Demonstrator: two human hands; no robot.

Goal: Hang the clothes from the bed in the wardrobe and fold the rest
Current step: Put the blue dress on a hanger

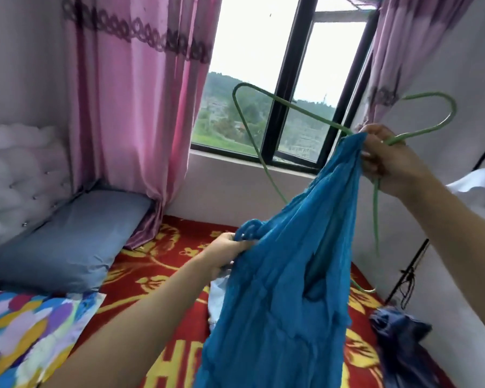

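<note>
Crinkled teal fabric garment (286, 275), draped and soft: left hand (224, 252) clenches one strap. Right hand (384, 161) grasps the other strap plus thin green wire hanger (263, 161), above red-and-yellow patterned bedspread (157, 264).

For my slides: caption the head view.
Left hand grips a blue garment; right hand holds its top and a green hanger, above the bed.

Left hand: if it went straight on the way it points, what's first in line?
The blue garment: the left hand grips a bunch of it and points up-right into the cloth. Beyond, perhaps the green hanger; depth is unclear.
</note>
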